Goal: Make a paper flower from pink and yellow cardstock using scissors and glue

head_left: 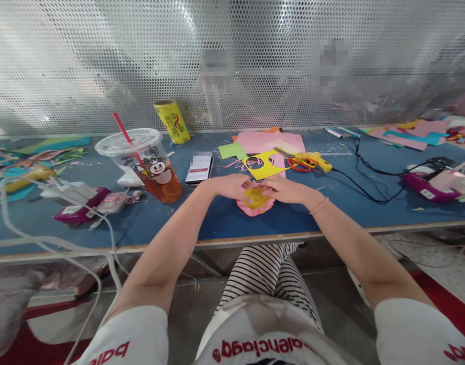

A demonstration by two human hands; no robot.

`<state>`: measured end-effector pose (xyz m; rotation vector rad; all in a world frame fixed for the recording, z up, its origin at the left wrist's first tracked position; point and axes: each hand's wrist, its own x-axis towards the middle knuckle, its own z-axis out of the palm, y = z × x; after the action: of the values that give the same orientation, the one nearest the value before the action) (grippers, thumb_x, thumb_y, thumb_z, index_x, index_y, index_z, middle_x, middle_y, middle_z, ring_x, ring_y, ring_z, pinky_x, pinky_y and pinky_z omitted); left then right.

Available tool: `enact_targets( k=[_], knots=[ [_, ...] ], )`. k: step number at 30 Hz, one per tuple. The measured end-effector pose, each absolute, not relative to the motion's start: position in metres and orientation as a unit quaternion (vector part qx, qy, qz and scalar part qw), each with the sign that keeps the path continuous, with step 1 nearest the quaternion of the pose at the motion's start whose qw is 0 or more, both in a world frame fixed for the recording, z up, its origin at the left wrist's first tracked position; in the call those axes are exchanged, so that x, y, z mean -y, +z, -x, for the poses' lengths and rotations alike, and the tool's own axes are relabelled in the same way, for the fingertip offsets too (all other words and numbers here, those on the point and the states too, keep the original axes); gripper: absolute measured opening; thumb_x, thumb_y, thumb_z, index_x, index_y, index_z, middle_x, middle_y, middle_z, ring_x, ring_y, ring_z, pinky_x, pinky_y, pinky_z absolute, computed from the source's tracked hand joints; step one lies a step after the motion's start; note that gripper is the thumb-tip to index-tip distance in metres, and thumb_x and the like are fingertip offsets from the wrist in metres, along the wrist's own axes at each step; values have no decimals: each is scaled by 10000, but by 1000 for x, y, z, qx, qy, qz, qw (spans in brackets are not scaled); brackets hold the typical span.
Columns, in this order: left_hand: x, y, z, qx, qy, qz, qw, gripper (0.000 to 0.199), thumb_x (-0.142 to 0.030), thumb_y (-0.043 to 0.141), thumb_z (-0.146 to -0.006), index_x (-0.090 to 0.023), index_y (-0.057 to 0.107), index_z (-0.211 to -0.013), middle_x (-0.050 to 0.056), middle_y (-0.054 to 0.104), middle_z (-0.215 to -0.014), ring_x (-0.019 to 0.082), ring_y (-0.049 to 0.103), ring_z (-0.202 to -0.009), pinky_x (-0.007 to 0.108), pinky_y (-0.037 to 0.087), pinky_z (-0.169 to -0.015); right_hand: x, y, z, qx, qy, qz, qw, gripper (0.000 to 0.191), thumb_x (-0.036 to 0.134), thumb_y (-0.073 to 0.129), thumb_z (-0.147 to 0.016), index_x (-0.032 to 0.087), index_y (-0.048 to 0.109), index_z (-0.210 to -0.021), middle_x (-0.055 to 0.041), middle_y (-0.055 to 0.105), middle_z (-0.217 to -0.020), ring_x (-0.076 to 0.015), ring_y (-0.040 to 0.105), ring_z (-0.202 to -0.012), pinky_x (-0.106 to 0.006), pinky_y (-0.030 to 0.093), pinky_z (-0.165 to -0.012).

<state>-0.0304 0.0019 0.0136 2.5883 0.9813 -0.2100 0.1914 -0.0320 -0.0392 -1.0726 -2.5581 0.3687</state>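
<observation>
A round paper craft piece with a ruffled pink rim and a yellow centre lies near the table's front edge. My left hand grips its upper left side, fingers bent inward over the yellow. On the opposite upper right side, my right hand pinches the rim between thumb and fingers. Just behind the hands is a yellow paper sheet with round holes cut from it. Scissors with red handles lie beside a yellow glue gun. Some fingertips are hidden against the paper.
A lidded drink cup with a red straw stands left, near a phone and a tilted yellow tube. Purple power strips with cables sit at both sides. Pink paper lies behind, before a perforated metal panel.
</observation>
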Motion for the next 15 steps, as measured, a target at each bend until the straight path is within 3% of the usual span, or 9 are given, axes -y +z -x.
enact_targets(
  k=[3,6,9,15],
  knots=[
    [2,14,28,-357,-86,-915,167,640,-494,675,-592,-163,541,-1122,95,605,-1199,233,557,-1045,288,446,-853,34,-38,-193,897,149,379,170,313,347,475,-912,150,625,-1104,-122,633,-1051,-212,554,-974,-382,444,-873],
    [2,12,29,-357,-95,-917,154,699,-490,706,-536,-172,522,-1130,96,592,-1193,240,542,-1048,298,443,-854,36,-39,-195,898,158,380,154,466,426,598,-829,170,573,-1217,-121,604,-1115,-230,538,-1020,-395,444,-892],
    [0,10,31,-345,-107,-923,137,680,-486,719,-505,-185,526,-1084,83,594,-1144,244,535,-1042,299,434,-862,38,-40,-196,900,156,384,136,621,448,685,-742,191,525,-1284,-124,574,-1163,-256,519,-1071,-419,438,-918],
    [-4,12,34,-332,-112,-925,150,577,-498,675,-574,-188,529,-1039,64,590,-1112,219,534,-1019,280,423,-865,39,-42,-191,891,146,415,116,760,481,709,-691,201,453,-1351,-149,518,-1265,-312,468,-1183,-469,409,-964]
  ],
)
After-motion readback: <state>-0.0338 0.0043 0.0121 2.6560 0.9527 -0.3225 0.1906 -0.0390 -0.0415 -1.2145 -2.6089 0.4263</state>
